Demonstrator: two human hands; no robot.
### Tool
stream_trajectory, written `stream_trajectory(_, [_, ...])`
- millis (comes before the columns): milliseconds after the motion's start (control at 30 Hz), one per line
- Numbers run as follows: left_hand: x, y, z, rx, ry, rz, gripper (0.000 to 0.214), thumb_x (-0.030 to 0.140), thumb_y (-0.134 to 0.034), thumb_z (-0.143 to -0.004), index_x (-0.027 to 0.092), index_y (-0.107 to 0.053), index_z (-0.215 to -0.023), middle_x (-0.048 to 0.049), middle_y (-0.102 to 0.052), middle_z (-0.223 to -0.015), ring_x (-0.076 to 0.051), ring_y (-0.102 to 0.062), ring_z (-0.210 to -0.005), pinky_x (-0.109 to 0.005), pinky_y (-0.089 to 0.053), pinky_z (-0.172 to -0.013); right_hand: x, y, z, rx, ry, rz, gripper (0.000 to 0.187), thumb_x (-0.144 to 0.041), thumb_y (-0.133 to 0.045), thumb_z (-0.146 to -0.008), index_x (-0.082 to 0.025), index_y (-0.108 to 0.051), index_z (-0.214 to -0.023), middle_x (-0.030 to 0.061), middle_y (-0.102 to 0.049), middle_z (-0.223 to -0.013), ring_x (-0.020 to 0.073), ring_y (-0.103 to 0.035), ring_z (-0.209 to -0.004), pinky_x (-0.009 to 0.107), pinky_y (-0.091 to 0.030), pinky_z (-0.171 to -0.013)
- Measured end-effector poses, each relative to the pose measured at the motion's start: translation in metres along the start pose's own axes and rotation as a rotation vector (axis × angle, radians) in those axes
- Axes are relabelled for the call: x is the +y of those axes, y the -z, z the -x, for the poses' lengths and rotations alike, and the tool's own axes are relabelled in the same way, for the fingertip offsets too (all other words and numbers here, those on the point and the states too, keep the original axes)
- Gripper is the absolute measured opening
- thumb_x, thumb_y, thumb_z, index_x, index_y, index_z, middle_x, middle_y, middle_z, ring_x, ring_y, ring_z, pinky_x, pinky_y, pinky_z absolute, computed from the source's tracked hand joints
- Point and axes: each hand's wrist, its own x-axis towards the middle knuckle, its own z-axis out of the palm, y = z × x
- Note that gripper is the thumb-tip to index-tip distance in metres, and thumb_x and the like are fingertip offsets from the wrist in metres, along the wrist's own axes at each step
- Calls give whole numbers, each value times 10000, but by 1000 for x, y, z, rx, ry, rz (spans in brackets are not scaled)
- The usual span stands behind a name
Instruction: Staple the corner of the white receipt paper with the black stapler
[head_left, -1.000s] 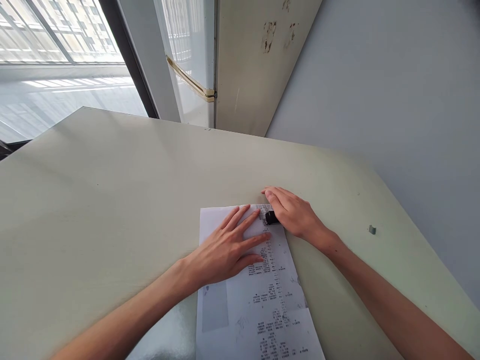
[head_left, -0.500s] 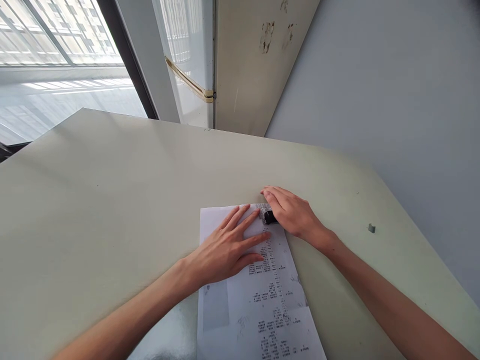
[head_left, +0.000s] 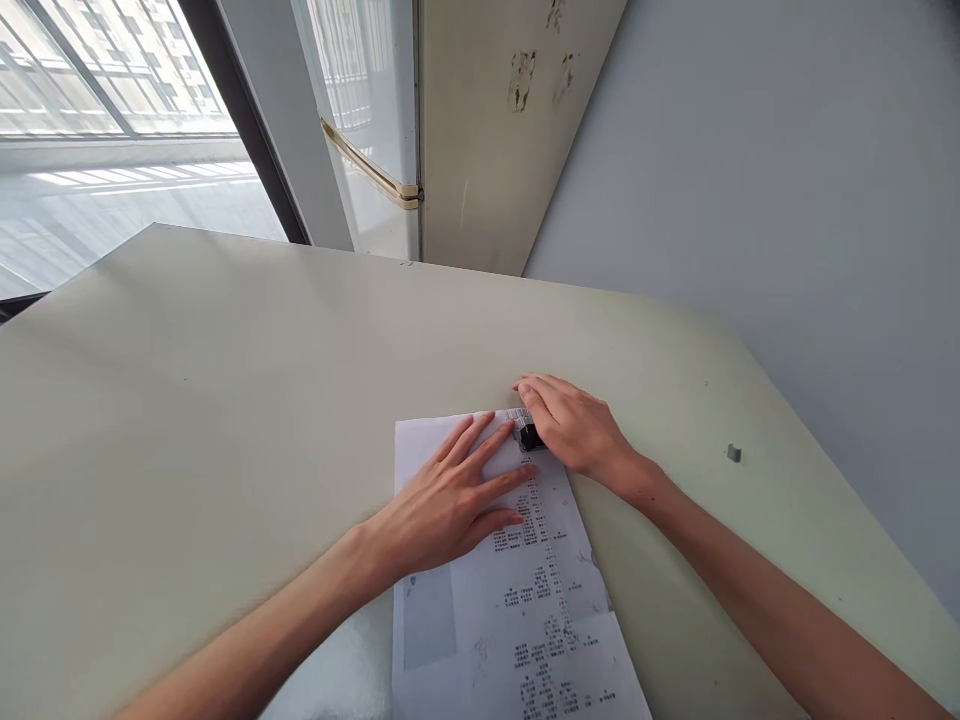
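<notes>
Printed sheets of paper [head_left: 487, 620] lie on the table, lines of small dark text running down their right side. Flat on the upper part of the paper, my left hand [head_left: 454, 497] has its fingers spread and holds nothing. My right hand [head_left: 574, 422] is closed over a black stapler [head_left: 530, 436] at the paper's upper right edge. Only the stapler's front end shows, over the print; the rest is hidden under my palm and fingers. The left fingertips come close to that front end.
A small grey piece [head_left: 733, 453] lies on the pale table [head_left: 225, 420] to the right. Beyond the far table edge stands a fridge [head_left: 480, 150] with a cream handle. A window [head_left: 112, 80] is at the left, a plain wall [head_left: 750, 150] at the right.
The view has shifted slightly, so the scene sits a little further left. My right hand and the stapler have moved slightly toward my left fingers. The left hand stays on the paper.
</notes>
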Motion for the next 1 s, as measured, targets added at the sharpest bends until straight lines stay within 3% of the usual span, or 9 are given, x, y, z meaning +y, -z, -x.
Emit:
stream_trajectory(333, [0, -1, 0, 22, -4, 30, 496, 475, -561, -1066, 321, -556, -1538, -62, -189, -1774, -393, -185, -1623, -634, -274, -1299, 4, 4, 0, 16, 0, -50, 479, -383, -264, -1108, -300, -721, -1225, 6, -714, -1403, 227, -624, -1335, 378, -501, -1076])
stream_trajectory(500, [0, -2, 1, 9, -4, 15, 498, 472, -545, -1074, 297, -552, -1540, -89, -195, -1770, -391, -172, -1625, -640, -273, -1296, 4, 5, 1, 14, -21, -84, 487, -414, -259, -1111, -306, -717, -1239, -1, -715, -1407, 229, -626, -1334, 373, -513, -1052])
stream_trajectory(833, [0, -2, 0, 4, -1, 16, 506, 482, -545, -1072, 298, -550, -1543, -93, -210, -1767, -389, -170, -1627, -639, -273, -1298, 4, 2, 1, 17, -7, -67, 478, -396, -258, -1113, -292, -708, -1236, 8, -716, -1397, 223, -630, -1320, 399, -478, -1106])
stream_trajectory(1000, [0, -1, 0, 13, -1, 21, 490, 479, -554, -1068, 297, -571, -1524, -85, -211, -1768, -395, -192, -1621, -634, -270, -1301, 3, -1, -1, 13, -1, -14, 477, -389, -258, -1114, -272, -690, -1279, 31, -653, -1502, 234, -551, -1434, 433, -439, -1167])
